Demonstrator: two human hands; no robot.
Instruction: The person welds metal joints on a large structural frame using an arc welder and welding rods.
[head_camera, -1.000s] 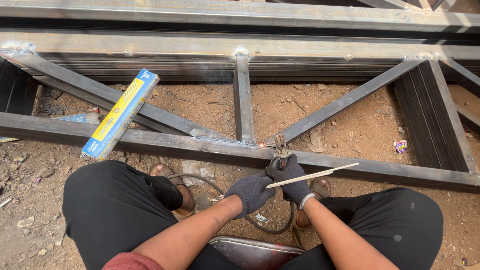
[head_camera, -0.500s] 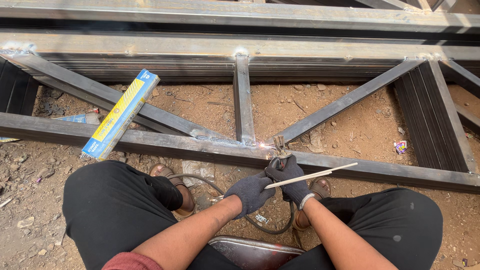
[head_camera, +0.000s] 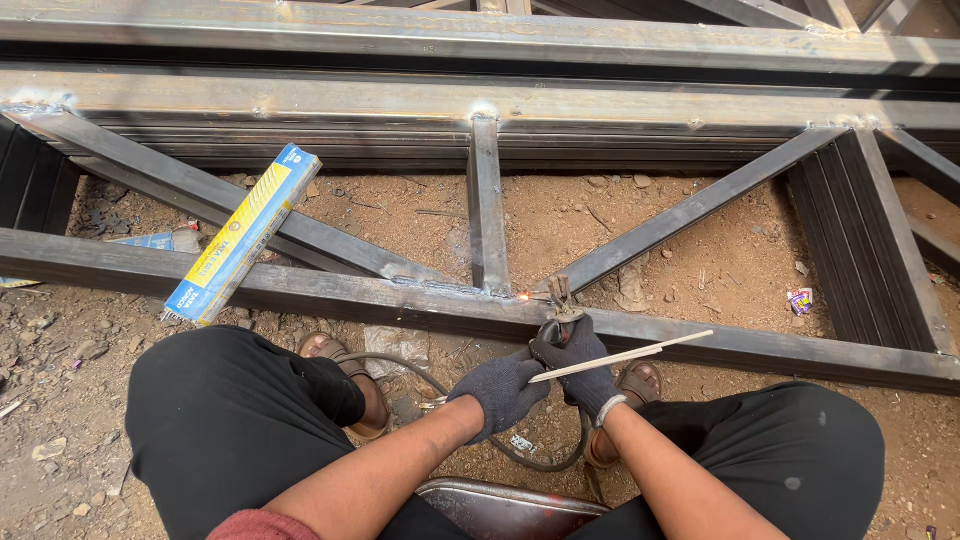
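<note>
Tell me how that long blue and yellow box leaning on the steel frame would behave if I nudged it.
The blue and yellow box rests tilted across a steel bar, so it would probably slide or tip off. Its flat sides suggest it won't roll. It looks stiff, possibly heavy for its size.

A long blue-and-yellow electrode box (head_camera: 243, 234) leans on the steel frame, well left of both hands; a small colourful wrapper (head_camera: 800, 300) lies on dirt, far right.

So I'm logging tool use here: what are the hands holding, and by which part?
The right hand holds an electrode holder by its handle, plus a spare welding rod gripped near one end. The left hand steadies the right one; whether it holds anything cannot be told.
</note>
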